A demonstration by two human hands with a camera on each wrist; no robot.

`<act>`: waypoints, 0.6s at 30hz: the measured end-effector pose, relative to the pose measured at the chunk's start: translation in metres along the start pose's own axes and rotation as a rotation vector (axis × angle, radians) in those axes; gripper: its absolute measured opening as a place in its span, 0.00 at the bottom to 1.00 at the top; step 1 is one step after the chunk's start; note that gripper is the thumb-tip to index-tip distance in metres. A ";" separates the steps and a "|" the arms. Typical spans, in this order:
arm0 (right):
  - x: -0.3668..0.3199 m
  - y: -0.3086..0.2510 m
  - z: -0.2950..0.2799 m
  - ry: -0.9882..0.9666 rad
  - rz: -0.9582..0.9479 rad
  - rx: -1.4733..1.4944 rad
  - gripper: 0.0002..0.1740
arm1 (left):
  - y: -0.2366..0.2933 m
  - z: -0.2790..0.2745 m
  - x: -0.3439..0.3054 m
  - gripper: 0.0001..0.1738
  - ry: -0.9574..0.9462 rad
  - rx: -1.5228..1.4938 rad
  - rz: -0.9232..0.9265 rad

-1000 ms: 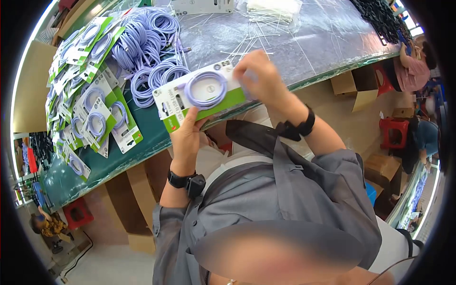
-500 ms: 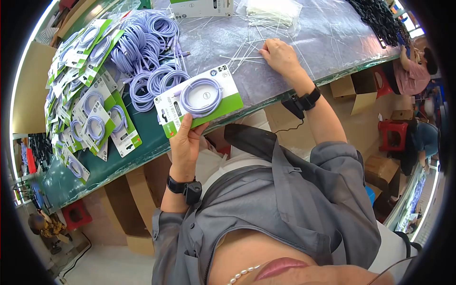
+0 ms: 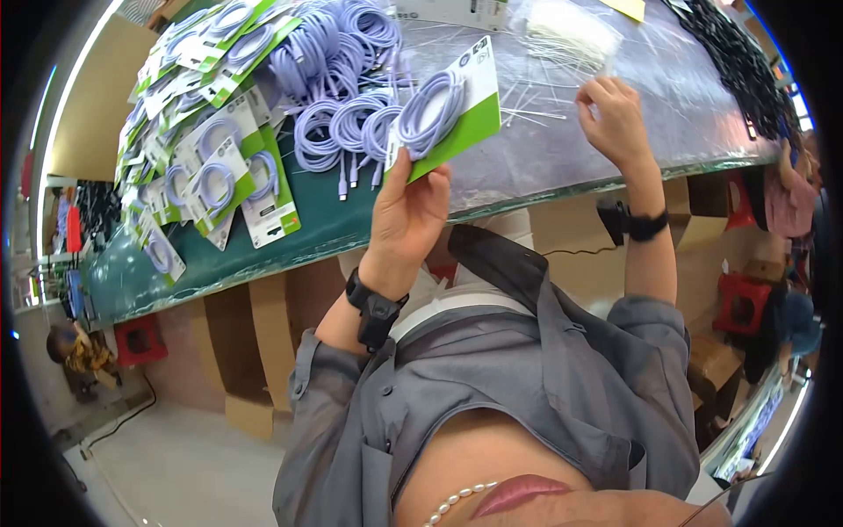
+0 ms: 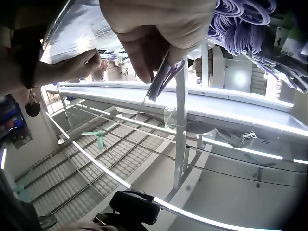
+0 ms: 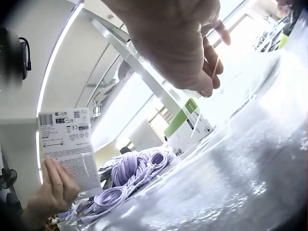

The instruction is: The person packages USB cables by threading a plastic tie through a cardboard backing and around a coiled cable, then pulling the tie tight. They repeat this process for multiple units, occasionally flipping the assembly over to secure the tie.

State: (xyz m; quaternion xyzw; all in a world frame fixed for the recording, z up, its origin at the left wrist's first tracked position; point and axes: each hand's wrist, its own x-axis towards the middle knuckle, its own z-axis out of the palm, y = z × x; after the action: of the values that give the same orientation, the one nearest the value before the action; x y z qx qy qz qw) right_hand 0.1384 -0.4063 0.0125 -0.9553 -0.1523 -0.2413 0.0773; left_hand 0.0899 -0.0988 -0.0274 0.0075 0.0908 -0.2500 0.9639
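Note:
A white and green card point(image 3: 479, 75) with a coiled purple cable point(image 3: 432, 111) is held tilted over the table's front edge. My left hand point(image 3: 408, 211) grips its lower end, thumb on the front; the left wrist view shows the card point(image 4: 161, 82) edge-on in the fingers. The right wrist view shows its printed back point(image 5: 70, 144). To the right, above the table, my right hand point(image 3: 615, 119) has curled fingers. In the right wrist view this hand point(image 5: 168, 43) pinches a thin white tie point(image 5: 196, 122). Loose white ties point(image 3: 531, 112) lie left of it.
Carded purple cables point(image 3: 215, 132) are heaped at the left, beside loose purple coils point(image 3: 316, 132). At the back are a white card box point(image 3: 448, 10), a bag of white ties point(image 3: 571, 35) and black cables point(image 3: 738, 61). Cardboard boxes point(image 3: 250, 351) stand below the table edge.
The left hand has raised the card and tilted it more steeply. My right hand first left the card for the loose ties, then moved right, away from them. The head view has shifted.

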 end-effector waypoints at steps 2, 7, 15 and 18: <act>-0.002 -0.023 -0.015 0.026 0.019 0.221 0.02 | -0.003 0.007 0.002 0.14 -0.054 -0.146 -0.038; -0.010 -0.101 -0.043 0.190 -0.044 0.525 0.06 | -0.009 0.016 0.007 0.11 -0.141 -0.436 -0.155; -0.006 -0.136 -0.021 0.344 -0.167 0.521 0.09 | -0.008 0.027 0.006 0.08 -0.204 -0.684 -0.233; -0.003 -0.138 -0.016 0.383 -0.158 0.510 0.08 | -0.010 0.026 0.005 0.08 -0.221 -0.699 -0.262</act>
State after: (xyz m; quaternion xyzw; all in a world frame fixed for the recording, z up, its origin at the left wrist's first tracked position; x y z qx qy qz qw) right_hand 0.0832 -0.2804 0.0353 -0.8275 -0.2643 -0.3761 0.3224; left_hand 0.0942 -0.1119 -0.0020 -0.3600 0.0664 -0.3244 0.8722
